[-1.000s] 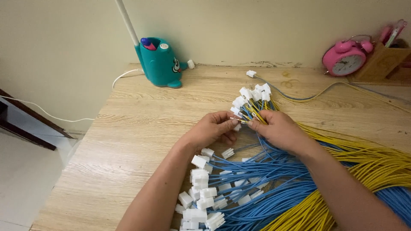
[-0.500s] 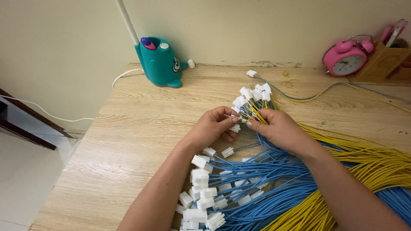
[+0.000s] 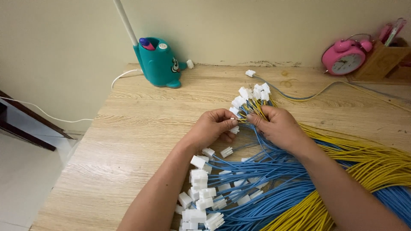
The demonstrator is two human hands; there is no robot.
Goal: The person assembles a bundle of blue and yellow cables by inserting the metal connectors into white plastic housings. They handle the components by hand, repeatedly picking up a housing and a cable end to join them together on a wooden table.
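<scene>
The right hand is closed around a bunch of yellow and blue wires, gripping them just below their ends. The fingers wrap the bunch tightly, with the thumb laid across the front. Above the fist the wire ends fan out, and each carries a small white plug; the plugs stand clustered together over the knuckles.

The left hand sits just beside the right one, touching the same bunch from the left. Its thumb and forefinger are pinched narrowly on a thin wire tip at the edge of the fan, beside one white plug; the other fingers are curled loosely under. Whether the tip is inside a plug or bare I cannot tell.

The bunch lies over the middle of the wooden table, and its wires run back to the lower right, where they join a broad heap of blue wires and a heap of yellow wires spread on the tabletop. More blue wires with white plugs lie loose below the left wrist, near the front edge.

At the back, against the wall, stands a teal pen holder with a white cord beside it. A pink alarm clock and a wooden box stand at the far right, well apart from the hands. One single wire with a plug lies alone beyond the bunch.
</scene>
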